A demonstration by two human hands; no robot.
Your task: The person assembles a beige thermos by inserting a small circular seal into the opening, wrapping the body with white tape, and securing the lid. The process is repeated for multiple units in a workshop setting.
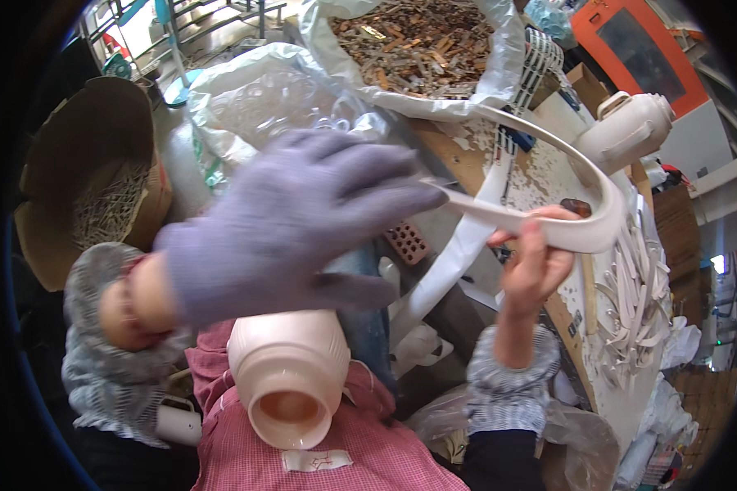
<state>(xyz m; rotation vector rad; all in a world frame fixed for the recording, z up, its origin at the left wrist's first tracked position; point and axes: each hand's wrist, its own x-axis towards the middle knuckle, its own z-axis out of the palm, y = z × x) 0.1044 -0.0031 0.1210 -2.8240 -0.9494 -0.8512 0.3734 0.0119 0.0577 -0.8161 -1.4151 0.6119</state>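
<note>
Pale body (280, 348) on my red apron (385, 458), curved strip (585, 236) in my right grip (538, 266): the two are apart.

My gloved left grip (282, 221) is spread, thumb well away from the fingers; its fingertips reach the strip's narrow end, though I cannot tell if they touch. Below, the body's round mouth shows no strip around it. My bare right grip pinches the strip between thumb and fingers, over the left edge of the table (563, 315). Near its far edge a pale jug (622, 137) already has a handle; along its right edge lies a heap of loose strips (630, 307).
</note>
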